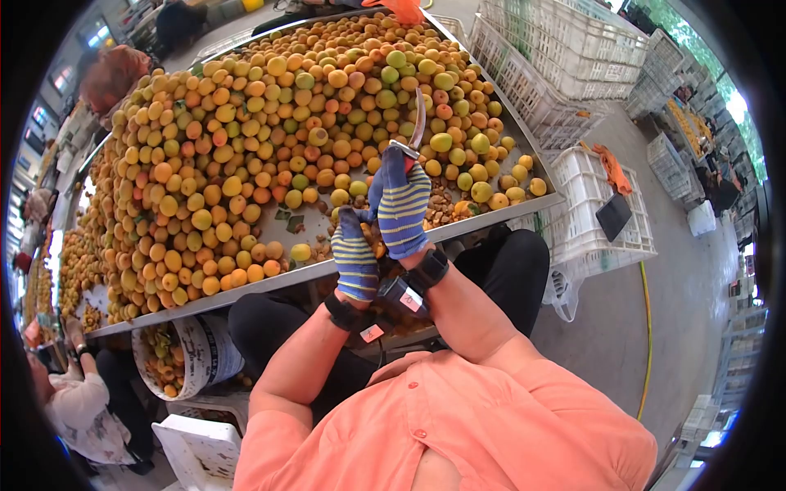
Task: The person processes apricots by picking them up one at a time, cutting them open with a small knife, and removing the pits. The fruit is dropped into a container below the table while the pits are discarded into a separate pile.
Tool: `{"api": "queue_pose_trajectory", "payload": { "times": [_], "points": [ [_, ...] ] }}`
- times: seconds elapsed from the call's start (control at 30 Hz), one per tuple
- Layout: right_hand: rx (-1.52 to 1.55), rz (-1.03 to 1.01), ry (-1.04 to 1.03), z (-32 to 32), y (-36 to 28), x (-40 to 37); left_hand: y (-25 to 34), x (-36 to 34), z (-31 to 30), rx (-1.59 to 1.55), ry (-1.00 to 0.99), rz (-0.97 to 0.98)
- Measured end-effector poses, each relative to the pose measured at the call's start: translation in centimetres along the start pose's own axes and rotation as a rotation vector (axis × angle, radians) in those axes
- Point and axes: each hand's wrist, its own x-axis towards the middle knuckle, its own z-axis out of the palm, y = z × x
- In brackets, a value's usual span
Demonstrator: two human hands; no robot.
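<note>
My right hand (404, 204), in a blue and yellow striped glove, is closed around the handle of a curved knife (420, 121). The blade points away from me, over the fruit. Just left of it and lower, my left hand (355, 252) wears a matching glove, its fingers curled. Part of an orange apricot (374, 239) shows between the two hands, against the left fingers; the gloves hide the rest. Both hands are at the near edge of a metal-rimmed table (483, 219) heaped with apricots (237, 164). Pits and small scraps (442, 209) lie beside the right hand.
Under the table edge at left stands a white bucket (195, 356) of apricots. White plastic crates (565, 53) are stacked at the right; a nearer crate (602, 241) carries an orange cloth (612, 168) and a dark flat object (613, 216). Another person (82, 401) sits at left.
</note>
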Motion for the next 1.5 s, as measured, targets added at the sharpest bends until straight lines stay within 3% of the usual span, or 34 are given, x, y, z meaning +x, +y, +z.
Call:
{"api": "queue_pose_trajectory", "payload": {
  "times": [0.1, 0.2, 0.37, 0.4, 0.43, 0.53, 0.63, 0.67, 0.77, 0.83, 0.9, 0.97, 1.0, 1.03, 1.17, 1.23, 1.27, 1.37, 1.4, 1.5],
  "points": [
    [0.291, 0.191, -0.005, -0.4, 1.8, 1.3, 0.8, 0.3, 0.3, 0.006, 0.041, 0.055],
    [0.381, 0.337, 0.113, -0.2, 3.0, 2.6, 0.1, 2.1, -1.0, 0.19, 0.062, 0.183],
    [0.534, 0.586, 0.253, -0.7, 5.5, 4.4, 0.7, 2.8, -0.8, 0.242, 0.1, 0.232],
    [0.815, 0.644, 0.133, -1.2, 7.2, 4.8, 1.0, 2.7, -0.4, 0.225, 0.1, 0.232],
    [0.795, 0.652, 0.142, -1.0, 6.7, 4.8, 1.2, 2.8, -0.1, 0.208, 0.096, 0.234],
    [0.635, 0.669, 0.174, -0.1, 5.1, 4.2, 1.2, 3.7, -1.3, -0.05, -0.018, -0.008],
    [0.642, 0.752, 0.009, -1.1, 4.6, 5.1, 1.8, 4.2, -2.0, -0.149, -0.006, -0.234],
    [0.573, 0.622, -0.282, -2.1, 5.0, 5.3, 2.1, 4.2, -2.2, -0.187, -0.03, -0.271],
    [-0.487, 0.154, -0.317, -1.4, 3.4, 3.7, 3.5, 3.2, -1.2, -0.257, -0.092, -0.315],
    [-0.743, -0.068, -0.548, -2.2, 1.3, 1.8, 5.1, 1.6, 0.7, -0.215, -0.019, -0.293],
    [-1.182, -0.212, -0.676, -2.8, 0.3, 1.0, 1.9, 4.5, -2.9, -0.085, -0.139, -0.344],
    [-1.153, -0.244, -0.652, -4.1, 1.8, 1.7, 1.3, 4.4, -3.3, 0.087, -0.26, -0.357],
    [-1.207, -0.208, -0.597, -4.1, 1.6, 1.7, -1.8, 6.0, -5.2, -0.021, -0.282, -0.266],
    [-1.26, -0.173, -0.541, -4.2, 1.3, 1.7, 0.3, 2.6, -2.5, 0.032, -0.098, -0.257],
    [-1.151, -0.123, -0.336, -5.7, 1.9, 1.7, 5.5, -5.3, -1.9, 0.198, -0.44, -0.704],
    [-1.207, -0.172, -0.276, -6.3, 1.8, 1.8, 3.6, -7.3, -3.2, 0.079, -0.468, -0.913],
    [-1.234, -0.195, -0.245, -6.7, 1.9, 1.9, -0.9, -6.3, -6.8, -0.156, -0.544, -1.031],
    [-1.135, -0.245, -0.246, -8.2, 2.5, 2.2, -2.7, -7.4, -7.3, -0.432, -0.119, -0.966],
    [-1.132, -0.246, -0.241, -8.6, 2.7, 2.2, -3.0, -7.4, -7.4, -0.455, -0.178, -0.808],
    [-1.07, -0.259, -0.249, -9.8, 3.7, 2.4, -2.4, -7.4, -7.9, -0.359, -0.195, -0.797]
  ]
}}
